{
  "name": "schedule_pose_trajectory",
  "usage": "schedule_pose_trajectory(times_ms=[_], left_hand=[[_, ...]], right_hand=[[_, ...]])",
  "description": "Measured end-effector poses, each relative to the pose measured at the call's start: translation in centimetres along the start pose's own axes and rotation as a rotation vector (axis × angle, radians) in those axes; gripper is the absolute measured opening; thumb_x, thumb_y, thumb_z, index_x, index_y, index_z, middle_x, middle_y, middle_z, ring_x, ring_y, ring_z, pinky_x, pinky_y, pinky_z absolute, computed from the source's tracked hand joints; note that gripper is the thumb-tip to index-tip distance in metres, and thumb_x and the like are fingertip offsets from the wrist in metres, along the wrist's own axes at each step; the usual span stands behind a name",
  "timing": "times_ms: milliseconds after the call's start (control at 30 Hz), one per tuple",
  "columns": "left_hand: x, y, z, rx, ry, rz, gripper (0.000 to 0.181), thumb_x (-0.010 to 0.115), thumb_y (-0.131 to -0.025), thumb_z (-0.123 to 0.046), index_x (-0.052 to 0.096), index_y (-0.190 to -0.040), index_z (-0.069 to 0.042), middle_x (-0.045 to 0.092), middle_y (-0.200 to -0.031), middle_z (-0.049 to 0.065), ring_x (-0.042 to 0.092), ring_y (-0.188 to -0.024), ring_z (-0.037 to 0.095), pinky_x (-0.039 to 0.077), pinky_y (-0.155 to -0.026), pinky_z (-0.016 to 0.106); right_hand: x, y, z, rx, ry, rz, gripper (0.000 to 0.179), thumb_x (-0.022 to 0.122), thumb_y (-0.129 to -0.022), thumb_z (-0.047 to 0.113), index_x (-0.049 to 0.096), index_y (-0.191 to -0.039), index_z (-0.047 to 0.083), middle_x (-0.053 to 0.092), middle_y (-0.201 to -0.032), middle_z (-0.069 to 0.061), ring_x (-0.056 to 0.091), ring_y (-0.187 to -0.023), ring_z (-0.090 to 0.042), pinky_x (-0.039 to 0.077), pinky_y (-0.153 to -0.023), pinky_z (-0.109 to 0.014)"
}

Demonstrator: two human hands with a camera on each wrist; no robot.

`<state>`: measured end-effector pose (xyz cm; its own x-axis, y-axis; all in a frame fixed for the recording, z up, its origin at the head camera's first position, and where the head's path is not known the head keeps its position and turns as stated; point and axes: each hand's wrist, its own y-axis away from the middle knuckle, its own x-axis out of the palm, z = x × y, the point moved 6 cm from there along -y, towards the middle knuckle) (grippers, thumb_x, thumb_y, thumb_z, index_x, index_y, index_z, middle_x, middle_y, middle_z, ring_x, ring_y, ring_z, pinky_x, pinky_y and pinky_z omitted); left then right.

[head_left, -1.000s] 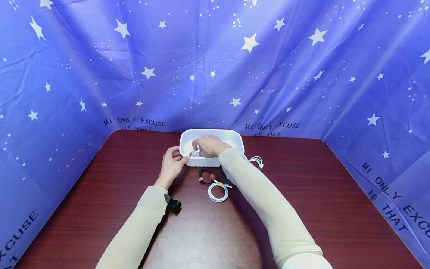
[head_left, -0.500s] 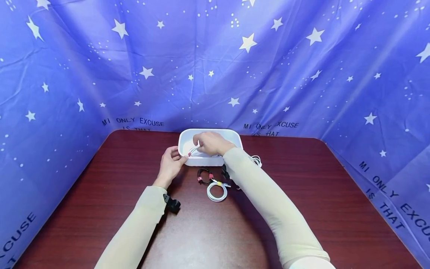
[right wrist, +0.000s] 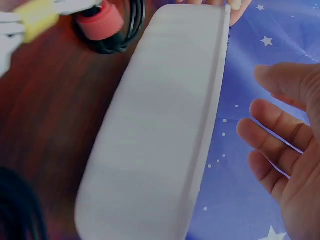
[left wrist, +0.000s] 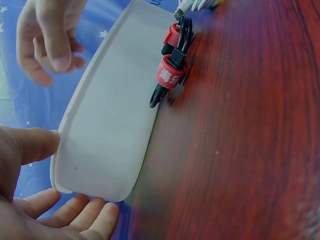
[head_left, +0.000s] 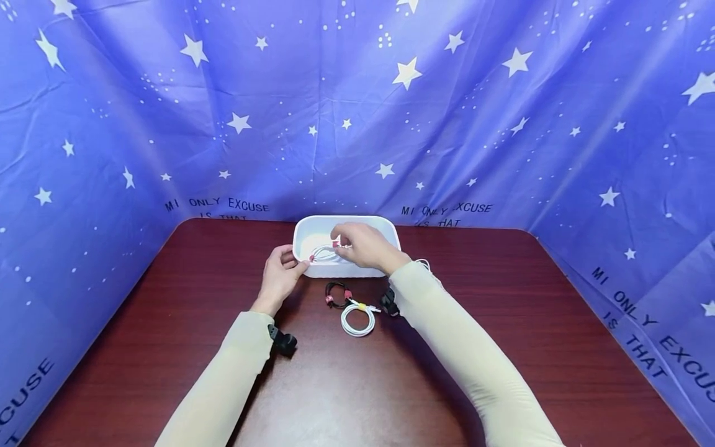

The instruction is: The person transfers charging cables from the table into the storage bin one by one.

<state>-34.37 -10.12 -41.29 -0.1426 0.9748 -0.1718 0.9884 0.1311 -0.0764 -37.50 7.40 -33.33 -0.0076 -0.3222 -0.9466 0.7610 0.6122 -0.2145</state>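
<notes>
My left hand (head_left: 277,278) holds the near left corner of a white box (head_left: 347,271). In the left wrist view its thumb touches the rim, while the fingers lie against the end wall. Over the box's opening is my right hand (head_left: 364,246), its fingers loosely bent; in the right wrist view nothing is between them. A coiled white cable (head_left: 323,254) with red straps lies inside the box, partly hidden by the right hand. In front of the box, a black cable (left wrist: 186,37) is coiled with red straps, beside a white cable (head_left: 357,335) with a yellow tie.
Another white cable (head_left: 423,263) lies right of the box, mostly behind the right forearm. A dark coil (right wrist: 20,210) shows at the right wrist view's lower left. The brown table (head_left: 184,298) meets a blue star-patterned curtain (head_left: 290,155) close behind the box.
My right hand has let go of the white cable inside the box and risen slightly to the right, uncovering more of the coil. The left hand stays at the box corner.
</notes>
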Motion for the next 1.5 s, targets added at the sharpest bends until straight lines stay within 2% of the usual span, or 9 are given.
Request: schedule_pose_trajectory(times_ms=[300, 667, 967, 1233, 1500], left_hand=[[-0.2, 0.1, 0.2, -0.008, -0.005, 0.002, 0.055, 0.069, -0.085, -0.005, 0.044, -0.134, 0.003, 0.055, -0.124, 0.023, 0.058, -0.111, 0.03, 0.05, -0.09, 0.037], [-0.3, 0.1, 0.1, -0.006, 0.004, 0.007, 0.055, 0.069, -0.086, -0.005, 0.044, -0.134, 0.003, 0.055, -0.124, 0.024, 0.058, -0.111, 0.031, 0.05, -0.085, 0.032], [-0.1, 0.1, 0.2, -0.001, 0.005, 0.007, 0.055, 0.069, -0.085, -0.005, 0.044, -0.134, 0.003, 0.055, -0.124, 0.024, 0.058, -0.111, 0.031, 0.051, -0.085, 0.031], [0.0, 0.2, 0.0, -0.004, -0.002, 0.008, 0.055, 0.069, -0.085, -0.005, 0.044, -0.133, 0.003, 0.055, -0.123, 0.024, 0.058, -0.111, 0.031, 0.05, -0.089, 0.037], [0.0, 0.2, 0.1, -0.009, -0.008, 0.011, 0.055, 0.068, -0.086, -0.005, 0.043, -0.134, 0.002, 0.054, -0.124, 0.024, 0.057, -0.112, 0.031, 0.05, -0.09, 0.038]], right_hand=[[-0.8, 3.3, -0.7, 0.016, -0.084, -0.132, 0.029, 0.07, -0.085, 0.02, 0.064, -0.111, 0.01, 0.063, -0.086, 0.0, 0.059, -0.081, -0.016, 0.047, -0.074, -0.035], [-1.6, 6.3, -1.3, 0.044, -0.107, -0.224, 0.026, 0.071, -0.084, 0.022, 0.065, -0.108, 0.016, 0.064, -0.086, 0.001, 0.059, -0.082, -0.014, 0.047, -0.073, -0.035], [-1.8, 8.0, -2.0, 0.063, -0.119, -0.271, 0.028, 0.073, -0.082, 0.021, 0.066, -0.107, 0.011, 0.063, -0.083, 0.003, 0.058, -0.078, -0.015, 0.046, -0.07, -0.036], [-1.4, 9.5, -3.4, 0.13, -0.12, -0.255, 0.027, 0.071, -0.084, 0.023, 0.065, -0.109, 0.015, 0.063, -0.084, 0.006, 0.059, -0.077, -0.017, 0.047, -0.07, -0.034], [-1.4, 10.6, -3.9, 0.125, -0.168, -0.287, 0.025, 0.072, -0.084, 0.021, 0.065, -0.107, 0.013, 0.062, -0.082, 0.005, 0.06, -0.074, -0.023, 0.046, -0.067, -0.031]])
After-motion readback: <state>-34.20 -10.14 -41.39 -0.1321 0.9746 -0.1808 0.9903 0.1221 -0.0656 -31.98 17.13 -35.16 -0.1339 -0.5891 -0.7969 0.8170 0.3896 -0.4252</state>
